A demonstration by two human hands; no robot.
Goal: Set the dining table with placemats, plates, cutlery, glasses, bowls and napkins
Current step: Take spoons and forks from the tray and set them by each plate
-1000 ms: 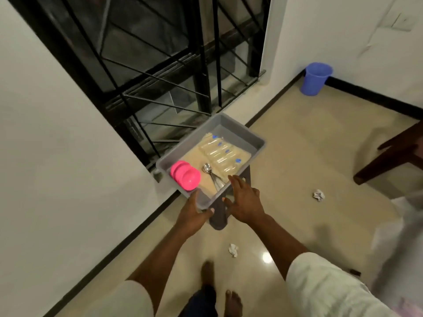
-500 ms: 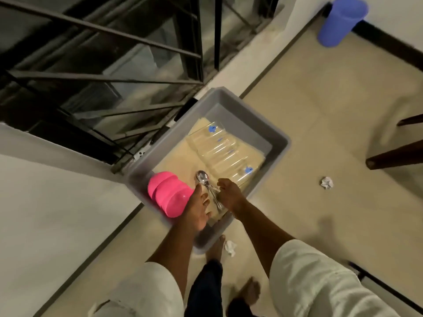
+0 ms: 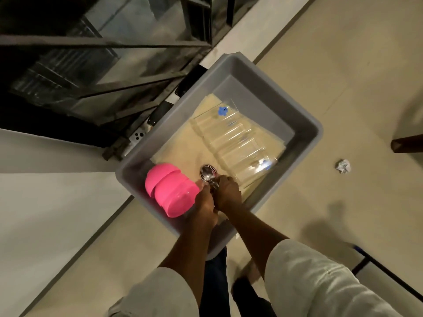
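In the middle of the frame, inside a grey plastic tub [image 3: 270, 88], both hands meet over a bundle of shiny metal spoons [image 3: 207, 174]. The right hand [image 3: 228, 193] curls its fingers round the spoon handles; the left hand [image 3: 206, 205] lies against it, fingers bent at the same handles, though its grip is partly hidden. Left of the hands lie stacked glossy pink bowls [image 3: 170, 189]. Clear ribbed glasses [image 3: 235, 139] lie on beige placemats [image 3: 183, 147] toward the tub's upper right.
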